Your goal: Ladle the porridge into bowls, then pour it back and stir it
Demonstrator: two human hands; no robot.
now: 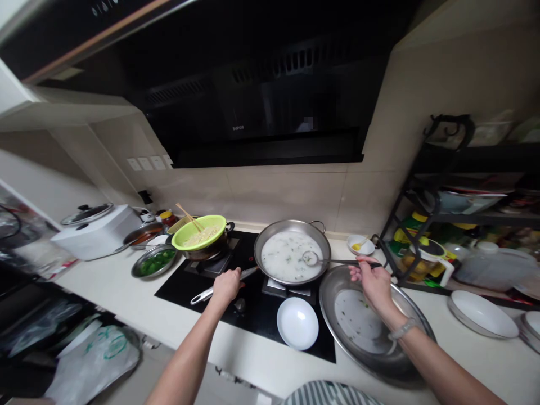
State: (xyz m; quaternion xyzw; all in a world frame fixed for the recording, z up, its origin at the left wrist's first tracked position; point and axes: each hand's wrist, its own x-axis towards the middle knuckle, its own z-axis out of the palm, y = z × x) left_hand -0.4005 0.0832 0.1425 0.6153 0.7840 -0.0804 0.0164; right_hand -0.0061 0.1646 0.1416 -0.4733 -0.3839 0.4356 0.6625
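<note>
A steel wok (291,228) stands on the right burner, filled with milky white soup (287,253) flecked with green. Its long handle (202,296) is in the closed grip of my left hand (228,286). With my right hand (372,281) I grip the dark handle of a ladle (310,258), whose bowl is dipped in the soup at the right side of the wok. Below my right hand lies a wide steel basin (337,332) with green scraps and a little liquid in it. A white bowl (297,323) sits on the stove front, between my forearms.
Left of the wok, a green colander (177,239) with noodles and chopsticks rests on a pot. Beside it is a steel dish (139,271) of green leaves. A small white bowl (366,244) stands at the back, near a black rack (405,230). The range hood (261,101) hangs overhead.
</note>
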